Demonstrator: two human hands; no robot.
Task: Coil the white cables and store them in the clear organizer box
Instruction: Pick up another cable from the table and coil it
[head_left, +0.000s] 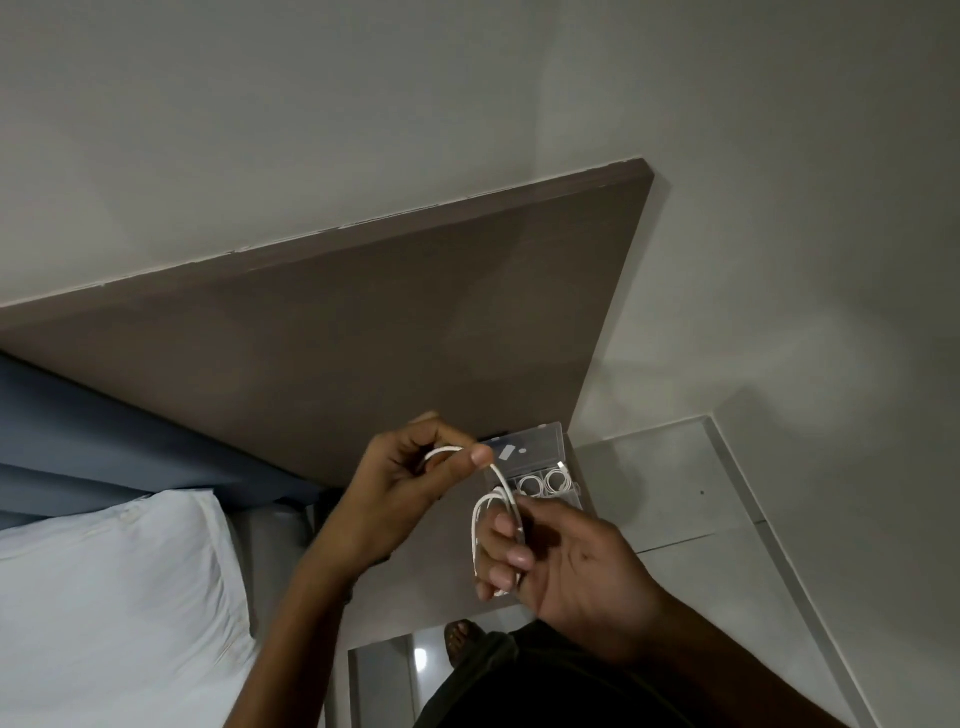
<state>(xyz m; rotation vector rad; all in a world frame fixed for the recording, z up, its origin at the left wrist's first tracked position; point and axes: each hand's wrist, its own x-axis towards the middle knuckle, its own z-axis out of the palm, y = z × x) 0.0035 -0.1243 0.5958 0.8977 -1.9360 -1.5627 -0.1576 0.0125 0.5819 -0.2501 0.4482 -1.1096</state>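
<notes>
Two hands meet in front of the organizer box (540, 457), which sits on a desk (431, 582) against the headboard panel (363, 322). The left hand (400, 493) is raised at the box's left edge; the right hand (561, 561) is lower and nearer the camera, with a cable (498, 483) running between them and looped around its fingers. Coiled cables (545, 484) lie in the box's compartments. A pillow (114, 597) lies to the left, on the bed; a foot (462, 636) stands on the floor below.

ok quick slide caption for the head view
Both hands, left and right, coil a white cable above the clear organizer box.
</notes>
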